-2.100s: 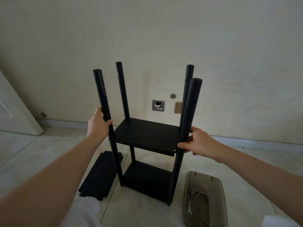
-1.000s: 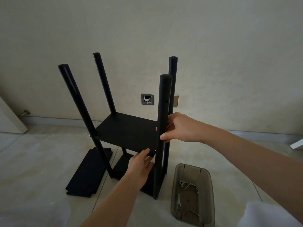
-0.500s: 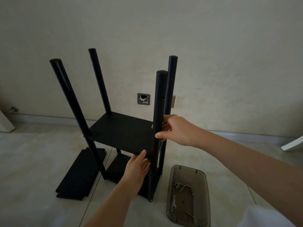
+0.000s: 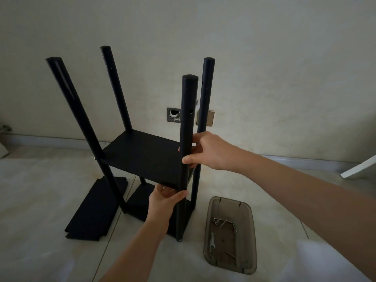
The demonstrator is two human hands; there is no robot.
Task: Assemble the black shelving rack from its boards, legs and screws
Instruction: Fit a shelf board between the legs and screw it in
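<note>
The black rack stands on the floor with several upright legs, a middle board [image 4: 142, 155] and a bottom board [image 4: 142, 202]. My right hand [image 4: 205, 151] grips the near right leg [image 4: 188, 119] just above the middle board. My left hand [image 4: 164, 198] holds the front corner of the middle board from below, with the thumb against that same leg. A loose black board [image 4: 95, 210] lies flat on the floor to the left of the rack. Screws [image 4: 223, 222] and a small wrench lie in the tray.
A clear brownish plastic tray [image 4: 248, 241] sits on the tiled floor right of the rack. The wall behind carries an open socket box [image 4: 173, 115] and a beige cover plate [image 4: 210, 118]. A white object's edge [image 4: 358, 167] shows at far right.
My left hand left the near left leg and moved under the middle board's front corner. My right hand stayed on the near right leg. The view shifted right.
</note>
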